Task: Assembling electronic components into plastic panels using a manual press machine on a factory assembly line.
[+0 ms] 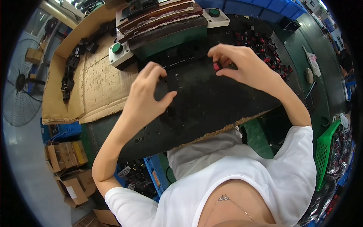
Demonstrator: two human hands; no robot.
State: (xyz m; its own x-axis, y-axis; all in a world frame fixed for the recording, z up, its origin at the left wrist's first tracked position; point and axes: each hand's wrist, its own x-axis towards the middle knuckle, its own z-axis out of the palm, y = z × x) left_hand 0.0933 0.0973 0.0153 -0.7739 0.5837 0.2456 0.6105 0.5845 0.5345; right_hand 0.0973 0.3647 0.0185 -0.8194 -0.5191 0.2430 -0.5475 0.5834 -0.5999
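**Two hands at the black table, one red switch pinched**

The right hand (242,62) pinches one small red switch (216,66) between thumb and fingertips, just above the dark table (211,109). The left hand (149,94) curls over a small black part (162,90), thumb and fingers closing on it. Behind the right hand lies a heap of red-and-black switches (264,49), too many to count. Two grey button boxes with green buttons flank the green press (166,39): one on the left (120,55), one on the right (215,17). A cardboard tray (87,87) sits left, black parts along its edge.
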